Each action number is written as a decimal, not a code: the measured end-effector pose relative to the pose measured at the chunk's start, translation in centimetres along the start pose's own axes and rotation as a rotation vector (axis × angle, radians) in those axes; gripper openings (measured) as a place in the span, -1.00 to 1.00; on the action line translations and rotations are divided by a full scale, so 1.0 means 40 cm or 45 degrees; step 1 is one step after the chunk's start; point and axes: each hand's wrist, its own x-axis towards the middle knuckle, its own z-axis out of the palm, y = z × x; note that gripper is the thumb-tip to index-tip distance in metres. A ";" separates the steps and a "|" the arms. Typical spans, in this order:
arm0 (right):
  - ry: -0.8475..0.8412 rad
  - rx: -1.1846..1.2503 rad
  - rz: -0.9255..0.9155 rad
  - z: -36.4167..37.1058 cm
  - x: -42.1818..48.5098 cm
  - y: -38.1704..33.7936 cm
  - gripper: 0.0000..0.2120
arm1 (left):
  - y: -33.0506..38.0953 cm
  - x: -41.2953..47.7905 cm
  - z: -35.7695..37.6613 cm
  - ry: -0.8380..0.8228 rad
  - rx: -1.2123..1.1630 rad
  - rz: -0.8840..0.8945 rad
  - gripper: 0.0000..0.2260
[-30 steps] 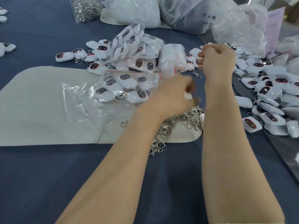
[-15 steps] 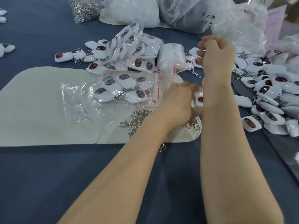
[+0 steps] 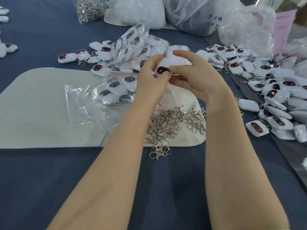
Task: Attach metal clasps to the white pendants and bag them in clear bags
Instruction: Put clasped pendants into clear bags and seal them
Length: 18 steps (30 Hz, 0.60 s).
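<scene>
Both hands meet above the pale mat (image 3: 41, 105) around one white pendant (image 3: 163, 68) with a dark oval face. My left hand (image 3: 152, 80) pinches its left side; my right hand (image 3: 196, 75) grips its right side from above. Whether a clasp is between the fingers is hidden. A loose pile of metal clasps (image 3: 176, 123) lies just below the hands on the mat's near right corner. Empty clear bags (image 3: 83, 103) lie flat on the mat to the left. A filled clear bag of pendants (image 3: 116, 90) rests beside my left hand.
A heap of loose pendants (image 3: 274, 90) covers the right side of the blue table (image 3: 49, 188). More bagged pendants (image 3: 132, 47) pile up behind the hands. At the back stand a bag of clasps (image 3: 88, 9) and large white plastic sacks (image 3: 191, 15).
My left hand rose from the clasp pile to meet the right. My right hand came down and toward me. Both now hold a pendant between them.
</scene>
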 end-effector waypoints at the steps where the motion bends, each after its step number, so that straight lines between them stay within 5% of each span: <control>1: -0.034 -0.030 -0.002 -0.001 -0.003 -0.001 -0.64 | -0.002 0.000 -0.003 0.004 -0.029 -0.016 -0.62; 9: 0.005 -0.626 -0.170 -0.008 -0.003 0.000 -0.75 | 0.001 0.007 -0.018 0.043 -0.018 -0.053 -0.85; 12: -0.137 -0.550 -0.146 -0.001 -0.005 0.001 -0.66 | 0.002 0.009 -0.014 0.062 -0.034 -0.058 -0.81; 18: -0.125 -0.192 -0.036 0.016 -0.003 0.014 -0.85 | 0.000 0.019 -0.018 0.206 -0.159 -0.125 -0.80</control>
